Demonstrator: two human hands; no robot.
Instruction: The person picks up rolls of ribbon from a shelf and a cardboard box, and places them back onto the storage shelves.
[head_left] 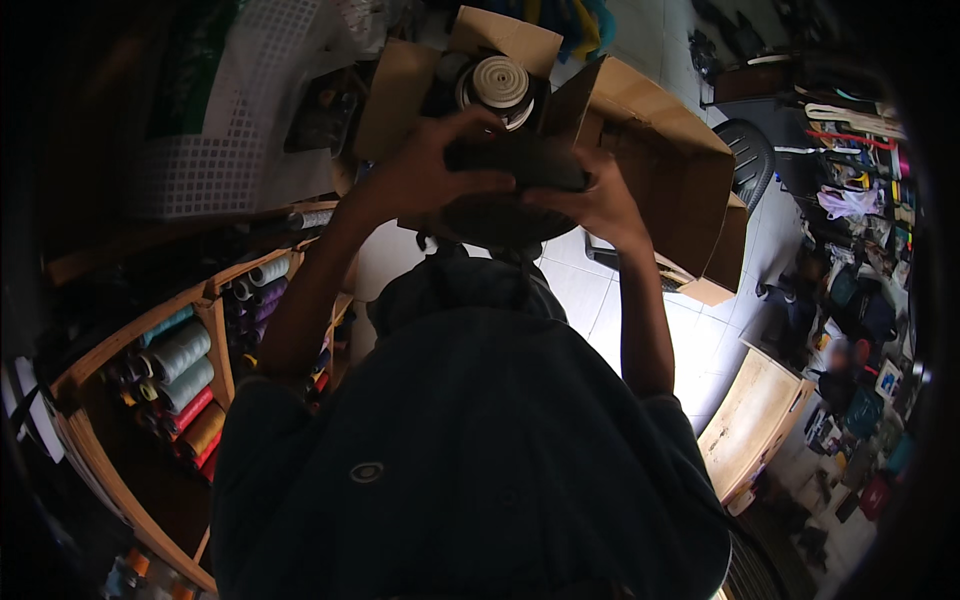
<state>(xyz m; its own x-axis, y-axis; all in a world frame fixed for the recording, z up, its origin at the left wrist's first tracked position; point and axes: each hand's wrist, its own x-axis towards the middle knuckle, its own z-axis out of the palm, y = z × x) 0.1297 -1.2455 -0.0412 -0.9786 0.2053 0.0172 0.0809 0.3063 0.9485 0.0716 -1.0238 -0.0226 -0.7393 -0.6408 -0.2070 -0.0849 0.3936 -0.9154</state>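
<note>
Both of my hands are raised in front of me around a dark object (pixel 530 165), too dim to name, with a flat upper face. My left hand (pixel 430 165) grips its left side, with fingers over the top and the thumb along the near edge. On the opposite side, my right hand (pixel 605 200) is closed on its right end, thumb pointing inward. A dark rounded shape (pixel 510 222) shows just under the thumbs; whether it belongs to the same object I cannot tell. Just beyond my hands, a cream coiled roll (pixel 500 82) sits in an open cardboard box (pixel 395 95).
A larger open cardboard box (pixel 670 150) stands at the right, beside a dark chair (pixel 748 160). Wooden shelving (pixel 215 345) on the left holds several thread spools (pixel 185 380). A light wooden cabinet (pixel 755 415) is at lower right, near clutter (pixel 855 300) along the right side.
</note>
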